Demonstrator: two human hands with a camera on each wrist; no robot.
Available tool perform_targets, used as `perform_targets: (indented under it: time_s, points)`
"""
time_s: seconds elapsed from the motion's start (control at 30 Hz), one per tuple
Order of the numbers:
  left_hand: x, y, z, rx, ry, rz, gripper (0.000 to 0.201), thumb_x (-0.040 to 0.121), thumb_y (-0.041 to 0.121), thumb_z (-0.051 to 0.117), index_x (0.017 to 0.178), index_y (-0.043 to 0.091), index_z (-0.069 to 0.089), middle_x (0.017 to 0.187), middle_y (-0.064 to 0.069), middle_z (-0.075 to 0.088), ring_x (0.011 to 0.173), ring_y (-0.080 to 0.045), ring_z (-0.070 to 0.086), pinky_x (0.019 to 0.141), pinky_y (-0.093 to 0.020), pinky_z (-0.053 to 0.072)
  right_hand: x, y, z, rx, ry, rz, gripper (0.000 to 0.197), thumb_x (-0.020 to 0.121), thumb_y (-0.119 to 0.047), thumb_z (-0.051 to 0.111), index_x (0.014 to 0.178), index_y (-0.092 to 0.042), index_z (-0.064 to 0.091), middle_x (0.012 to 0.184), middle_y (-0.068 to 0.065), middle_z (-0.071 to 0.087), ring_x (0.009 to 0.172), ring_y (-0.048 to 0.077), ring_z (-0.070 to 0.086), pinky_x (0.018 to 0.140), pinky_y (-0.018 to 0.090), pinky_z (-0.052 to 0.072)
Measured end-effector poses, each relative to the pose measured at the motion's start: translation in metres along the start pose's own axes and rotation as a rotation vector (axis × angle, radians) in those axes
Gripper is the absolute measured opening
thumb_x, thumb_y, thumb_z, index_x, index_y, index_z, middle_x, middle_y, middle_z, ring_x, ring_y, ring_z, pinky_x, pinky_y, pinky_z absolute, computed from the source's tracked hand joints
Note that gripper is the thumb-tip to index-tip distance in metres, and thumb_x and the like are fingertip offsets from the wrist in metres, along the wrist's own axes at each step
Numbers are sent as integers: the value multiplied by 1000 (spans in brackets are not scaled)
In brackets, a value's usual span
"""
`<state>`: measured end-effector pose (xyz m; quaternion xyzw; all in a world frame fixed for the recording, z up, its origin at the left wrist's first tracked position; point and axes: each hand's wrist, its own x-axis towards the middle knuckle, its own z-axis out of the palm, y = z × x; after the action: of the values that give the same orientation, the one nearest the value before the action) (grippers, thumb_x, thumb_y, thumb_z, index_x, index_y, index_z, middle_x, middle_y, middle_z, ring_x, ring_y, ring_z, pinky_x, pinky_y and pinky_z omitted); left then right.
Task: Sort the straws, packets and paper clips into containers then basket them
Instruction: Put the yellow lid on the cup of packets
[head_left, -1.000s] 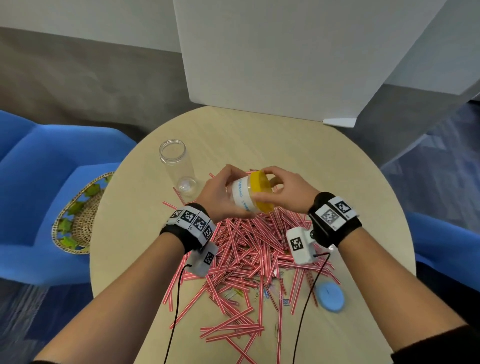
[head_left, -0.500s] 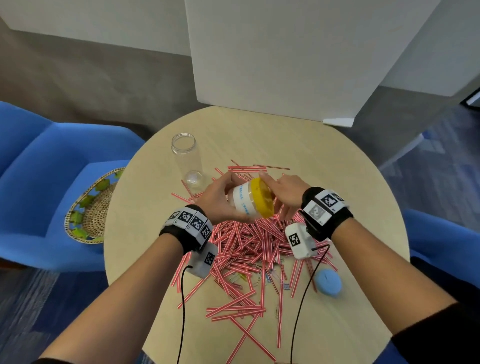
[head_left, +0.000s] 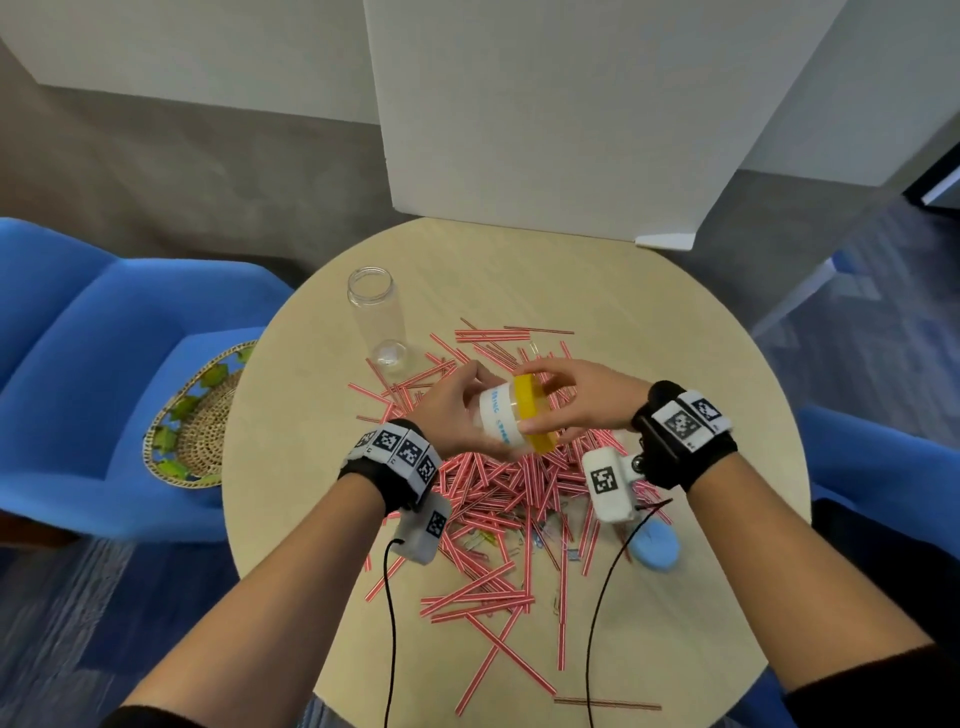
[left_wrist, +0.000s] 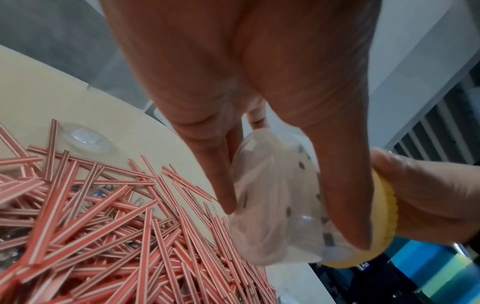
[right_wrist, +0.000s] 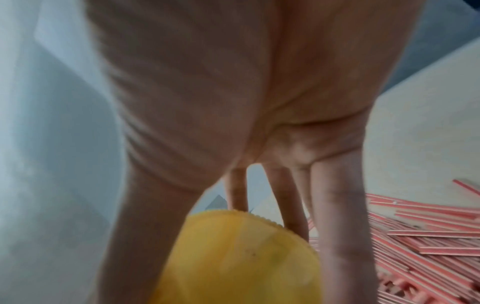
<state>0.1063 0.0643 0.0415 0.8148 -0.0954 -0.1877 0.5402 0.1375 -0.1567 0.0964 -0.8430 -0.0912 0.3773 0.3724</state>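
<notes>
A small clear jar (head_left: 496, 418) with a white label lies on its side in the air above the straw pile. My left hand (head_left: 457, 410) grips its body (left_wrist: 280, 216). My right hand (head_left: 576, 400) grips its yellow lid (head_left: 532, 410), with fingers and thumb curled round the ribbed rim (right_wrist: 233, 257). Red-and-white striped straws (head_left: 498, 488) lie heaped across the middle of the round table (head_left: 649, 322). Several small paper clips (head_left: 540, 540) lie among them. A tall clear open jar (head_left: 376, 317) stands upright at the back left.
A blue lid (head_left: 654, 545) lies on the table under my right wrist. A woven basket (head_left: 200, 421) sits on the blue chair (head_left: 93, 364) left of the table. A white board (head_left: 571, 114) stands behind the table's far edge.
The head view has shifted, so the table sits lower in frame. Both hands keep hold of the jar and lid; my right hand's fingers have shifted round the yellow lid.
</notes>
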Motion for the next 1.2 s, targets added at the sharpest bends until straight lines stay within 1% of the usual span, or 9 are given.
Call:
perform_targets:
  time_s: [0.13,0.23,0.47,0.6,0.77,0.97,1.07,1.13,1.2]
  points:
    - [-6,4,0,11,-45,1,72,46,24,98,101,24,52,104,2,69,91,-14,69,70,-35,61,-4,11,12,15,42,-13,90,62,-59,82,140,-36,45,121,0,57,103,21,64,71,42,62]
    - [-11,3,6,21,-72,-7,72,44,28,97,101,27,52,104,4,69,91,-15,69,70,-39,62,-7,26,19,-57,47,-31,93,59,-75,71,141,-38,45,124,-3,60,112,15,60,88,44,58]
    - [-13,-3,18,17,-96,-17,76,42,34,97,102,22,51,104,0,67,92,-17,69,70,-41,61,-9,45,30,84,36,-4,77,73,-60,72,140,-32,46,119,5,62,98,20,70,77,41,62]
    - [-11,-1,18,-57,-42,2,74,45,32,98,102,24,50,102,-3,68,89,-20,70,69,-44,61,-14,42,31,92,113,-115,80,71,-55,79,140,-40,41,122,-6,55,115,15,56,84,41,60]
    - [-9,-4,16,-52,-15,11,75,42,33,98,99,27,51,101,-3,68,91,-22,70,69,-48,60,-13,39,36,118,188,-137,77,73,-54,77,140,-36,44,114,-17,54,112,13,58,77,41,62]
    - [-5,8,16,139,111,73,76,41,35,97,102,26,53,103,8,64,93,-12,65,74,-38,59,-5,35,56,396,314,-4,80,71,-73,59,139,-30,50,109,11,67,69,30,74,65,46,62]
    - [-3,7,15,138,101,70,75,41,37,97,100,28,52,103,9,64,92,-11,65,74,-38,60,-3,29,48,318,235,97,91,67,-82,52,137,-23,50,106,9,68,71,28,75,69,47,62]
    - [-1,8,18,160,95,63,75,42,35,97,100,27,52,103,11,63,94,-11,64,76,-34,58,-2,21,38,171,138,242,105,65,-94,31,133,-17,54,105,14,71,75,28,75,71,42,62]
    - [1,11,19,167,84,61,74,43,32,97,101,25,51,104,11,62,95,-10,63,76,-29,56,0,16,25,67,48,277,122,56,-102,25,146,-20,41,130,17,61,100,31,69,77,44,60]
